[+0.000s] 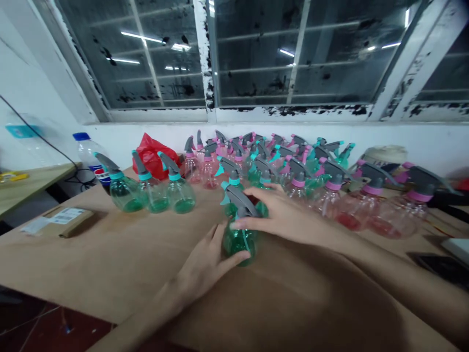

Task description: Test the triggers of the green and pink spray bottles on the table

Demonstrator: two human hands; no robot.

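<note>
Near the middle of the table, a green spray bottle with a grey trigger head stands between my hands. My left hand is wrapped round the lower body of this bottle, thumb across its front. Up at the neck, my right hand grips the grey spray head with thumb and fingers. A thin tube shows inside the clear green body. Just behind it is another green spray bottle, partly hidden by the held one and my right hand.
Three green spray bottles stand at the left. Several pink spray bottles and green ones crowd the back and right. A red plastic bag, a cola bottle, a cardboard packet and a dark phone-like slab lie around.
</note>
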